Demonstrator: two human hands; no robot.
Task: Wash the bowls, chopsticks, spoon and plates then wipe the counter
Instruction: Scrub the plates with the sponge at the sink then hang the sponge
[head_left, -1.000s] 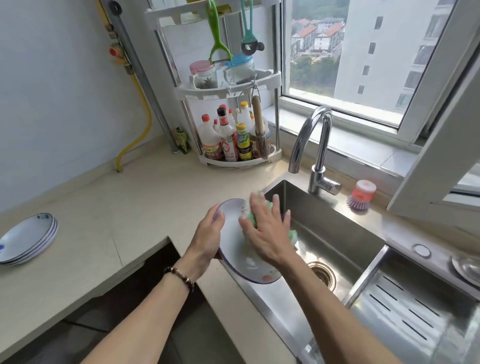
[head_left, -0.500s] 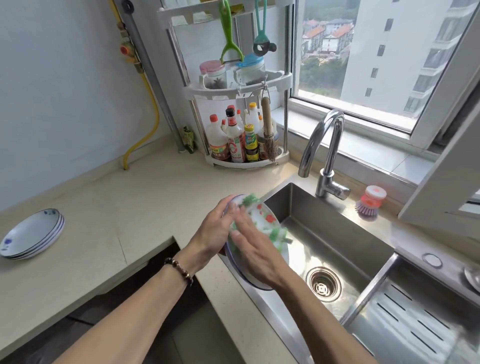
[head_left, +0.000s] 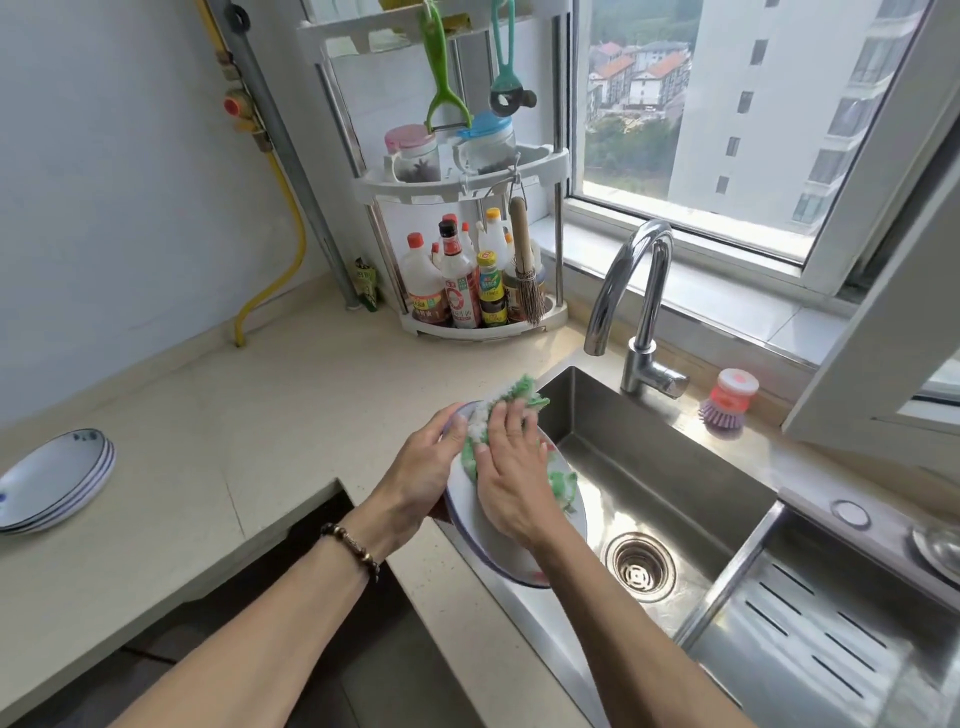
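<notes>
Left hand (head_left: 422, 467) grips plate (head_left: 498, 545) rim, tilted over sink (head_left: 675, 499) left edge by worktop (head_left: 260, 415). Right hand (head_left: 511, 478), fingers straight, presses green cloth (head_left: 527, 395) flat on plate face.

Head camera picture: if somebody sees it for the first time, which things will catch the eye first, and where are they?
At the centre, the right hand presses a green scrubbing cloth onto a white plate that the left hand holds tilted over the sink's left edge. The chrome faucet arches behind the sink, and a stack of plates sits on the counter at far left.
</notes>
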